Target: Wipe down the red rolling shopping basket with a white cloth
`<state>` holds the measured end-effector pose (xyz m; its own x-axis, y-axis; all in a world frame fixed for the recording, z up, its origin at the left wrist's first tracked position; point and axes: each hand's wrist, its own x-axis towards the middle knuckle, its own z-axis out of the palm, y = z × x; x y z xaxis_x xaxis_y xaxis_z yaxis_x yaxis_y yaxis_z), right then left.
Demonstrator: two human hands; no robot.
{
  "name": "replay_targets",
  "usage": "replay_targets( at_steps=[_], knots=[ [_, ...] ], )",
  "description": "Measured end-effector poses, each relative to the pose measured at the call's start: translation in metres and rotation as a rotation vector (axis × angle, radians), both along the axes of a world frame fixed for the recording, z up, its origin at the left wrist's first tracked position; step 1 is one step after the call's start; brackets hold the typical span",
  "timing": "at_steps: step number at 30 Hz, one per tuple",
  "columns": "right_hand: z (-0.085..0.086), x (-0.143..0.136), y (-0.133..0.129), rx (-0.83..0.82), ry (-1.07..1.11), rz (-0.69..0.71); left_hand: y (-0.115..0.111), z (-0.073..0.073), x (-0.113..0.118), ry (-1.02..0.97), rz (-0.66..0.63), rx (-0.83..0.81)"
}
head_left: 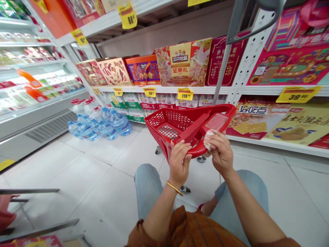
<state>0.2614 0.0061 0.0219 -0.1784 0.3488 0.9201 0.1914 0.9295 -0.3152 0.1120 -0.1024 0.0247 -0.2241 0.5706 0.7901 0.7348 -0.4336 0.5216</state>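
A red plastic shopping basket [171,124] on small casters stands tilted in front of my knees, with a grey pull handle [223,70] rising behind it. My left hand [180,164], with a gold bangle at the wrist, is closed on the near rim of the basket. In my right hand [221,152] is a crumpled white cloth [208,140], pressed against the rim at the right end, beside a clear panel [216,121].
Shelves with gift boxes [183,63] and yellow price tags run behind the basket. Water bottles [99,121] stand on the floor at the left, before a refrigerated case [38,113]. Metal legs [31,190] show at the lower left.
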Motion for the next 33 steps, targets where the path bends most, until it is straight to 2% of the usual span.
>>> replay_targets(
  at_steps=[3,7,12,18,22,27,30,33],
  knots=[
    [0.005,-0.009,-0.022,-0.026,-0.041,0.025,0.000,-0.003,0.002,0.004,0.035,0.006],
    [0.011,-0.020,-0.041,0.035,-0.097,0.012,-0.002,-0.005,0.001,0.009,0.041,0.022],
    [0.009,-0.019,-0.030,0.136,-0.115,0.033,-0.004,0.001,-0.005,0.016,-0.004,0.015],
    [0.003,-0.008,-0.007,0.075,-0.117,0.050,-0.004,0.003,-0.009,-0.006,-0.032,-0.024],
    [0.009,-0.001,0.004,0.025,-0.119,0.004,-0.003,0.003,-0.008,-0.015,-0.026,-0.027],
    [0.021,-0.007,-0.017,-0.033,-0.156,0.016,-0.003,0.002,-0.004,-0.027,0.012,-0.005],
    [0.023,-0.015,-0.032,0.022,-0.190,0.055,-0.003,0.000,-0.004,-0.017,0.014,0.019],
    [0.023,-0.017,-0.032,0.081,-0.219,0.069,-0.003,0.000,-0.007,-0.001,0.011,0.013]
  ],
)
